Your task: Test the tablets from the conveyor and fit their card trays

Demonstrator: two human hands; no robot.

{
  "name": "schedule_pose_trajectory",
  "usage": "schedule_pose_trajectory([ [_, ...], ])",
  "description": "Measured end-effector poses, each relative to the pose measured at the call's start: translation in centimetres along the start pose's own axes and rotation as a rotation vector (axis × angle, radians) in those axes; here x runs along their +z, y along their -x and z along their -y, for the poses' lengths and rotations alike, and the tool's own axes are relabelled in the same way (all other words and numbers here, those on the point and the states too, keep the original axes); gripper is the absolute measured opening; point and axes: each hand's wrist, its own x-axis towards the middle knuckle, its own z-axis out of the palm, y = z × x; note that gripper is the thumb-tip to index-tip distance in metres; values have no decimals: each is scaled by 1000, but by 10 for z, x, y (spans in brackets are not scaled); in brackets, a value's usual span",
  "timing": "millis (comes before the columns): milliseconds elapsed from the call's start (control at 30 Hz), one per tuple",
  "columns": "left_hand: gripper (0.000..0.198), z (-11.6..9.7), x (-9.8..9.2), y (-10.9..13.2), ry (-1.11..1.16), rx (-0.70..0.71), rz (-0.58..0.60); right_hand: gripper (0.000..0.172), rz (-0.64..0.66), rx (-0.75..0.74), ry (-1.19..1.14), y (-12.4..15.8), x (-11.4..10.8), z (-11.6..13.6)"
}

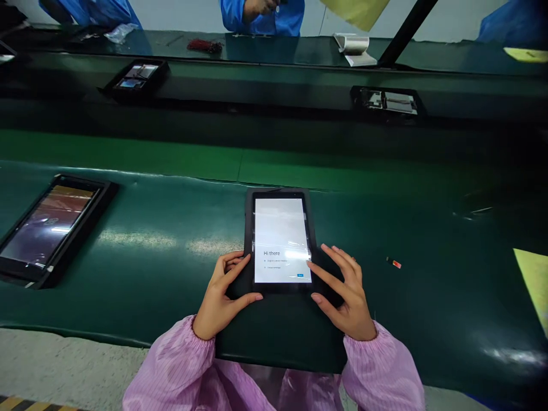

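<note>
A tablet in a dark tray-like holder lies flat on the green bench before me, its lit white screen reading "Hi there" with a small blue button low on the right. My left hand grips the lower left corner, index finger along the left side and thumb on the bottom edge; its other fingers are curled. At the right side, my right hand is spread open, its index fingertip at the screen's right edge and its thumb near the lower right corner.
Another tablet in a black holder lies at the left. A small red-tipped piece and a yellow sheet are at the right. Beyond, a dark strip carries two holders with devices. Across the bench, people wear blue sleeves.
</note>
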Motion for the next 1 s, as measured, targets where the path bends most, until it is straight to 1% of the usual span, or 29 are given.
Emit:
schedule_pose_trajectory([
  [133, 69, 1, 1, 1, 18, 2, 4, 84, 156, 82, 58, 0, 5, 0],
  [167, 70, 2, 1, 2, 23, 6, 5, 92, 188, 90, 81, -1, 6, 1],
  [200, 70, 2, 1, 2, 27, 11, 7, 96, 213, 89, 105, -5, 6, 1],
  [233, 70, 2, 1, 2, 33, 16, 9, 96, 232, 76, 130, -9, 6, 2],
  [367, 69, 4, 1, 2, 53, 23, 6, 82, 265, -15, 239, -38, 6, 5],
  [467, 68, 5, 2, 2, 67, 16, 1, 78, 251, -66, 321, -60, 10, 6],
  [567, 67, 5, 2, 2, 80, 6, 3, 73, 218, -82, 383, -73, 16, 6],
  [633, 66, 5, 2, 2, 84, 10, 3, 66, 200, -72, 403, -75, 17, 5],
  [700, 66, 5, 2, 2, 84, 17, 4, 60, 214, -70, 401, -74, 15, 5],
  [800, 66, 5, 2, 2, 82, 26, 9, 50, 256, -104, 352, -69, 5, 7],
  [867, 66, 6, 2, 3, 78, 25, 12, 43, 257, -135, 301, -66, -3, 6],
  [933, 66, 6, 2, 3, 75, 23, 13, 39, 237, -156, 267, -67, -7, 3],
  [1000, 65, 5, 2, 3, 80, 23, 13, 39, 219, -148, 271, -71, -6, -3],
])
